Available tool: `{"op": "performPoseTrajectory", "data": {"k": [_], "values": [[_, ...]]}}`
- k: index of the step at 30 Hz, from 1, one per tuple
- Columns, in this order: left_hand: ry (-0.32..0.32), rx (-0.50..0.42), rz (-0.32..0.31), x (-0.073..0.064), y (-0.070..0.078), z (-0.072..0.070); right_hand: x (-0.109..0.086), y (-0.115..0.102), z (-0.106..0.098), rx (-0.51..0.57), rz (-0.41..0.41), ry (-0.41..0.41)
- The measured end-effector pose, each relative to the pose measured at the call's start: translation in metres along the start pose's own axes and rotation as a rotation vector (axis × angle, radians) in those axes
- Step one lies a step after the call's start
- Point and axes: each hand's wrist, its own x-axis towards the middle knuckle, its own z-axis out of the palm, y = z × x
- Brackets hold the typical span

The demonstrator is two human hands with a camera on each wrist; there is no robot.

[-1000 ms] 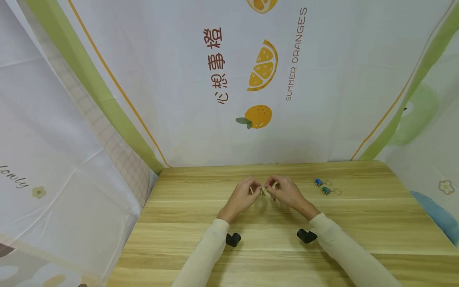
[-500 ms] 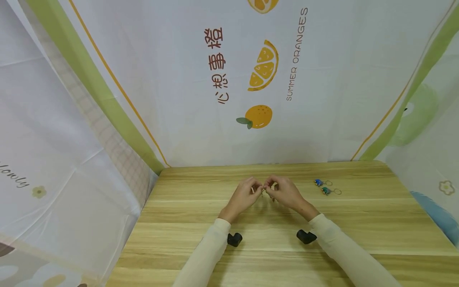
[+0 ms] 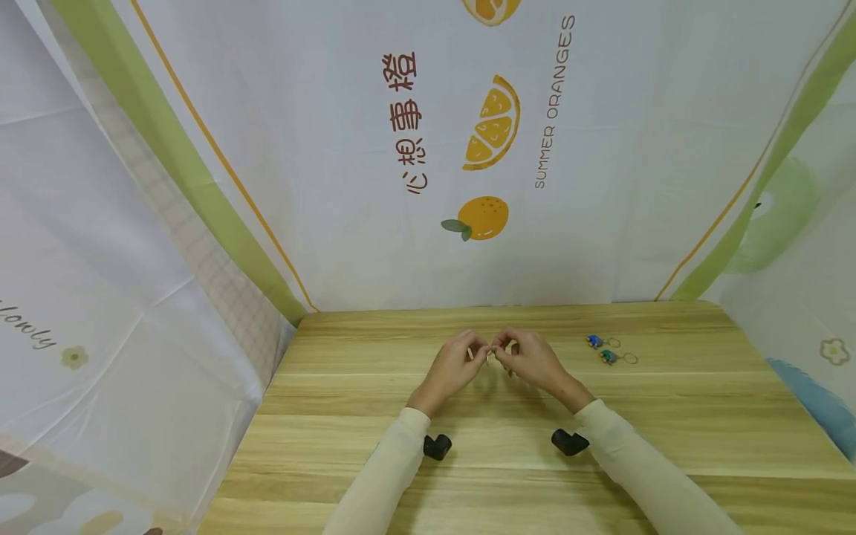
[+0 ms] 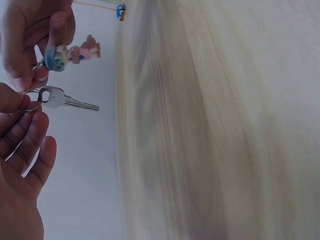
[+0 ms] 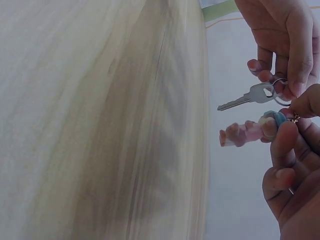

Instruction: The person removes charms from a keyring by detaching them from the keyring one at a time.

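Over the table my two hands meet, fingertip to fingertip. My left hand [image 3: 455, 364] pinches a metal key ring [image 4: 35, 109] between thumb and finger. A silver key [image 4: 55, 97] hangs from that ring, its toothed blade pointing away from the fingers. My right hand [image 3: 531, 358] pinches the small chain end of a keychain, right beside the ring. Below those fingers dangles its little figurine [image 5: 250, 131], pink with a blue top. Fingertips cover the spot where ring and chain meet, so whether they are linked cannot be told.
Two more figurine keychains with rings lie on the wooden table [image 3: 669, 416] to the right: a blue one [image 3: 594, 341] and a green one [image 3: 607, 357]. A white printed cloth [image 3: 602, 223] hangs behind the table's far edge.
Both hands stay in nearly the same place, their fingertips slightly closer together. The key below them has turned and looks narrower in the head view.
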Motion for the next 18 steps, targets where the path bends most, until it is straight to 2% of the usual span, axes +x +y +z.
{"op": "performPoseTrajectory", "data": {"k": [7, 18], "values": [[0.029, -0.003, 0.024, 0.0001, -0.0019, 0.0, -0.0007, 0.0056, 0.0006, 0.043, 0.001, -0.004], [0.021, -0.026, -0.019, -0.0003, -0.0011, 0.0007, -0.0015, 0.005, -0.0012, 0.041, 0.031, -0.013]]}}
